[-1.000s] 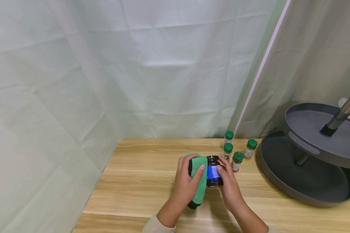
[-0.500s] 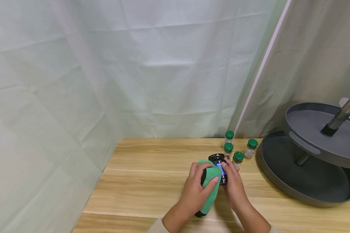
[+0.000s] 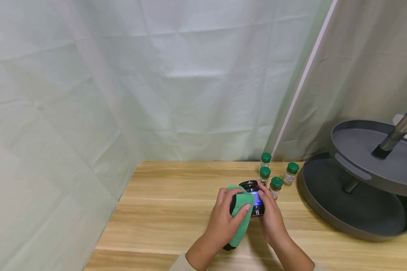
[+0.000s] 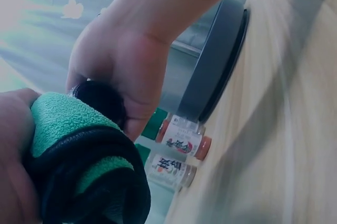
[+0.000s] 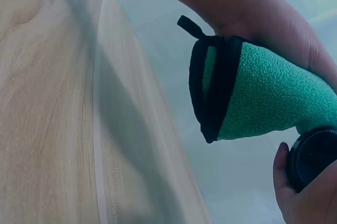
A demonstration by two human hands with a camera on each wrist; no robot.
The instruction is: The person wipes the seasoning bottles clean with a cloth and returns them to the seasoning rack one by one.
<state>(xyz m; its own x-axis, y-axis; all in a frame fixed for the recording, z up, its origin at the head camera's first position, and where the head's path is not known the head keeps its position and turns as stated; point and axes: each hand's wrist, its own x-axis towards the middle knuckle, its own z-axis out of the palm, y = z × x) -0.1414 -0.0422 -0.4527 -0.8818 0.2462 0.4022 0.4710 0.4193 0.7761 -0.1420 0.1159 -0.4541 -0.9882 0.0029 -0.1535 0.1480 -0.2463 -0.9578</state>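
My left hand (image 3: 224,220) grips a folded green cloth (image 3: 241,222) with black edging and presses it against the left side of a dark glass jar (image 3: 257,211). The jar has a black lid and a blue label (image 3: 257,198), partly covered by the cloth. My right hand (image 3: 273,222) holds the jar from the right, thumb on the label. The jar is tilted slightly, its top leaning left, above the table. In the right wrist view the cloth (image 5: 279,92) hangs in a fold below the left hand, beside the jar's dark round end (image 5: 316,155).
Several small spice bottles with green caps (image 3: 276,183) stand just behind the right hand. On the right, a two-tier dark grey round tray stand (image 3: 356,229) with a metal post (image 3: 398,131) occupies the wooden table (image 3: 156,210). Pale curtains (image 3: 203,94) hang behind.
Both hands have shifted right with the jar and cloth, then slightly back left. The jar went from upright to leaning, and the cloth now covers more of its label.
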